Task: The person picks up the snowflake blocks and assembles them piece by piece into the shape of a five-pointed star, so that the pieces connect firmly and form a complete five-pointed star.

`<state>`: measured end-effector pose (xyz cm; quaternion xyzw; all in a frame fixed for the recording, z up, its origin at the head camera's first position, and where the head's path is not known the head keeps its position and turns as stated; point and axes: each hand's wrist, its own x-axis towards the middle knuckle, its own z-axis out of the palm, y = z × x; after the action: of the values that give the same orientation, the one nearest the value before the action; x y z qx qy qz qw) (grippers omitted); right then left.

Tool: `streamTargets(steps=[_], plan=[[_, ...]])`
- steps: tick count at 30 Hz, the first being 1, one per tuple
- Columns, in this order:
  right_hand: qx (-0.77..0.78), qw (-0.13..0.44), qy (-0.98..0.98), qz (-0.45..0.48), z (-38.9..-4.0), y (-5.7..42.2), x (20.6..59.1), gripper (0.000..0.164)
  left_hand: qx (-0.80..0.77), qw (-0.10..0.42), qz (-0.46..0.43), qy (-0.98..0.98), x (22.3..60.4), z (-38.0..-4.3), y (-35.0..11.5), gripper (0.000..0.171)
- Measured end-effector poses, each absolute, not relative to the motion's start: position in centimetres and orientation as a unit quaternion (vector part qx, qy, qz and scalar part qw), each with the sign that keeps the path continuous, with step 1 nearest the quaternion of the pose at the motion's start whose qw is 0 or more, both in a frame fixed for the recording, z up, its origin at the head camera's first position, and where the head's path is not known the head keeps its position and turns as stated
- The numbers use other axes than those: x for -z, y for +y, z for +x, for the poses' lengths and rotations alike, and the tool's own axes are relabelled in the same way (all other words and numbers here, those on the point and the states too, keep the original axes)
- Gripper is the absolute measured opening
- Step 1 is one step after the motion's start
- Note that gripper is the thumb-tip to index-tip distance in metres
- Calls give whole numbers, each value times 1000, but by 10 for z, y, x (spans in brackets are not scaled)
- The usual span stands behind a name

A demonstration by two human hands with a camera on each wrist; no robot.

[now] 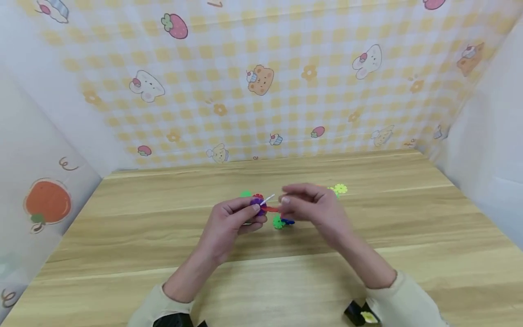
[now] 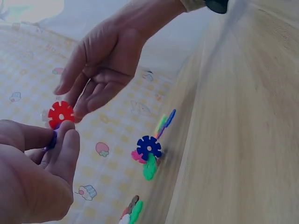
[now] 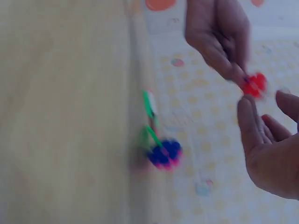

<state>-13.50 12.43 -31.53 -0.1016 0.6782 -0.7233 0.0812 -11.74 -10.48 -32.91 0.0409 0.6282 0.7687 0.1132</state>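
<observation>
Between thumb and fingers, my left hand [image 1: 234,218] pinches a purple notched plastic disc [image 1: 258,202]. A red notched disc [image 2: 60,113] and a white disc [image 1: 268,199] stick out from it edge-on in the head view. My right hand [image 1: 312,206] is close beside the red disc, thumb and fingers apart in the right wrist view [image 3: 275,144]. In the left wrist view its fingertips overlap the red disc's edge. Below the hands, a green disc [image 1: 278,222] and a dark blue disc [image 2: 149,148] lie together with a pink disc [image 2: 138,156].
Behind my left hand lie more discs, among them a green one [image 1: 245,194] and a red one [image 1: 258,195]. Yellow discs [image 1: 340,189] lie farther back on the right. The wooden table [image 1: 122,227] meets a checked cloth backdrop [image 1: 261,113] and pale side walls.
</observation>
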Motion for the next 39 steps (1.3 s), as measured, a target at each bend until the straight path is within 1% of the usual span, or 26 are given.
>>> streamTargets(steps=[2, 5, 7, 10, 13, 17, 21, 23, 26, 28, 30, 39], plan=[[729, 67, 678, -72, -144, 141, 310, 31, -760, 129, 43, 635, 330, -118, -105, 28], [738, 40, 673, -16, -160, 173, 308, 19, -735, 167, 57, 655, 333, -118, -104, 29], [747, 32, 663, 24, -170, 194, 313, 12, -716, 198, 64, 666, 336, -117, -104, 29], [723, 11, 687, 72, -184, 218, 330, 13, -689, 239, 70, 681, 339, -115, -104, 27], [665, -21, 740, 94, -196, 231, 353, 22, -667, 268, 68, 692, 342, -112, -106, 25], [596, -65, 798, 63, -208, 239, 378, 32, -656, 296, 63, 691, 345, -110, -105, 25], [551, -92, 830, 11, -211, 247, 389, 40, -656, 312, 71, 683, 350, -109, -101, 28], [532, -86, 843, -7, -210, 252, 390, 46, -658, 316, 78, 680, 351, -110, -99, 29], [500, -63, 863, -29, -211, 255, 390, 58, -659, 321, 82, 676, 353, -110, -97, 28], [472, -56, 879, -44, -213, 255, 392, 63, -658, 324, 80, 675, 354, -110, -96, 27], [452, -61, 889, -50, -214, 255, 394, 64, -656, 324, 81, 677, 356, -110, -96, 27], [406, -88, 907, -66, -214, 256, 398, 56, -629, 318, 82, 705, 362, -110, -90, 24]])
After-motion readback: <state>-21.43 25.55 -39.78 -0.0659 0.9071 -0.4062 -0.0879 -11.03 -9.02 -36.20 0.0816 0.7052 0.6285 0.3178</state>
